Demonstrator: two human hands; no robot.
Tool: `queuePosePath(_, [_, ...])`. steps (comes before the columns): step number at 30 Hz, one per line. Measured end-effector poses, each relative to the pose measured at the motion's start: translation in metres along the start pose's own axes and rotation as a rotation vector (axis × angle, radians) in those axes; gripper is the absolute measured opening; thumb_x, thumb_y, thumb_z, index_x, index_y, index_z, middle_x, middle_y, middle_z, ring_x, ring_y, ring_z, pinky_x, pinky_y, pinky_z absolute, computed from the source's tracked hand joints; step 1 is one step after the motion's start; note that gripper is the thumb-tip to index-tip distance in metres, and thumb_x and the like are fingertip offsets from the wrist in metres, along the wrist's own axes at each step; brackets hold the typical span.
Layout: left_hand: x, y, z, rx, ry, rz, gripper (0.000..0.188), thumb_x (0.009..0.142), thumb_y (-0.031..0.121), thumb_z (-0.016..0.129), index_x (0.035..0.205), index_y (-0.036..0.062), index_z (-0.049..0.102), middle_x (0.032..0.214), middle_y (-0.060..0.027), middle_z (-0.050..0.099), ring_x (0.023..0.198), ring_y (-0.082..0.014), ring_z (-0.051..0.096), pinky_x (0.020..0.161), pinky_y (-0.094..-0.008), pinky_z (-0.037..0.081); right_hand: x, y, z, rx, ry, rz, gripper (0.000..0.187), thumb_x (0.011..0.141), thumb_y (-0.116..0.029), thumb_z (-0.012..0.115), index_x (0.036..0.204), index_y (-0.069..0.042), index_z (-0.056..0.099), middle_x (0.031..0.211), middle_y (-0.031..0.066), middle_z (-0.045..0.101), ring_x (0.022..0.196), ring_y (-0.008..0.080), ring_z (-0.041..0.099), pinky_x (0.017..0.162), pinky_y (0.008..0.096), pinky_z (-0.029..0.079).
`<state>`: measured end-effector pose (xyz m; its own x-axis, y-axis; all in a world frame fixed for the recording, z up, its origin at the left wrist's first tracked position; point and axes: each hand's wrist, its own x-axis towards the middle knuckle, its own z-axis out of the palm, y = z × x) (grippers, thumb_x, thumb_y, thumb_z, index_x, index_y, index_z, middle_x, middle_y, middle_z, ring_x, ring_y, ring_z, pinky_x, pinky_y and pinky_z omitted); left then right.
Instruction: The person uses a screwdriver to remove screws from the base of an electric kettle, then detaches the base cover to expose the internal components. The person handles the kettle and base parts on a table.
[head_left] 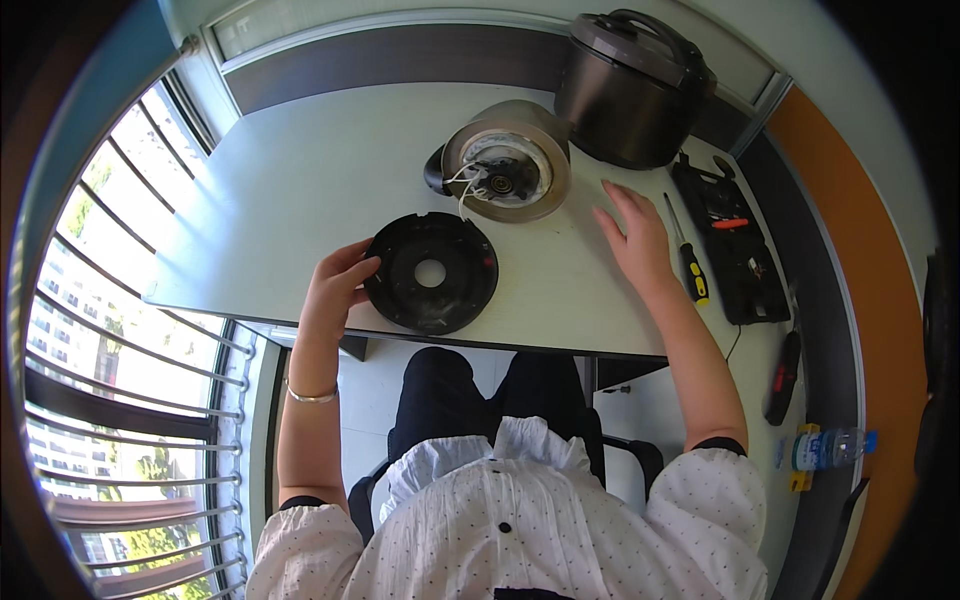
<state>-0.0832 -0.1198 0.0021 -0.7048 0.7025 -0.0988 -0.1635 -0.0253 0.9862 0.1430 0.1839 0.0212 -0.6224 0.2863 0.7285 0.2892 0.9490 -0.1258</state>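
Between the thumb and fingers of my left hand (343, 280) is the edge of a black round base cover (405, 290) with a hole in its middle. It is held near the table's front edge. Behind it a metal electric kettle (550, 140) lies on its side, its underside facing me. White wires and a black round connector (507, 180) show in that opened bottom. My right hand (635, 230) is over the table to the right of the kettle, fingers apart, with nothing in it.
A screwdriver (692, 270) with a yellow and black handle lies right of my right hand. Beyond it is an open black tool case (735, 240). A brown rice cooker (635, 95) stands at the back right. At the far right are a black-and-red tool (784, 378) and a water bottle (828, 449).
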Motion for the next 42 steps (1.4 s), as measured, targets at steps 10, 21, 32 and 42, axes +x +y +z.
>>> queuePosePath(10, [0.022, -0.007, -0.016, 0.381, 0.083, 0.191, 0.038, 0.077, 0.001, 0.053, 0.114, -0.0068, 0.059, 0.097, -0.0147, 0.066, 0.086, -0.0192, 0.063, 0.077, -0.0305, 0.050, 0.055, -0.030, 0.027, -0.078, -0.141, 0.050, 0.032, 0.092, -0.027, 0.047, 0.112, -0.004, 0.058, 0.069, 0.0144, 0.063, 0.063, 0.0332, 0.061, 0.057, 0.0430, 0.048])
queuePosePath(21, [0.041, -0.004, -0.010, 0.874, 0.277, 0.340, 0.038, 0.072, 0.004, 0.050, 0.107, -0.0004, 0.063, 0.105, -0.0215, 0.063, 0.100, -0.0343, 0.059, 0.090, -0.0373, 0.046, 0.033, -0.037, 0.030, -0.182, -0.159, 0.054, 0.033, 0.091, -0.019, 0.045, 0.113, 0.003, 0.056, 0.062, 0.0154, 0.061, 0.057, 0.0320, 0.061, 0.053, 0.0422, 0.049])
queuePosePath(32, [0.030, 0.012, 0.006, 0.955, 0.472, 0.628, 0.025, 0.081, 0.011, 0.060, 0.104, 0.0011, 0.065, 0.102, -0.0147, 0.064, 0.097, -0.0298, 0.060, 0.089, -0.0362, 0.046, 0.014, -0.045, 0.041, -0.134, 0.066, 0.113, 0.031, 0.090, -0.017, 0.050, 0.113, 0.002, 0.057, 0.063, 0.0131, 0.061, 0.053, 0.0292, 0.060, 0.050, 0.0383, 0.048])
queuePosePath(42, [-0.086, 0.144, 0.092, 0.266, -0.334, 1.074, 0.044, 0.079, 0.002, 0.059, 0.122, -0.0078, 0.051, 0.084, -0.0160, 0.063, 0.078, -0.0172, 0.062, 0.068, -0.0246, 0.050, 0.001, -0.025, 0.050, 0.008, 0.126, 0.081, 0.030, 0.089, -0.013, 0.052, 0.114, 0.004, 0.057, 0.067, 0.0148, 0.062, 0.054, 0.0286, 0.061, 0.051, 0.0367, 0.049])
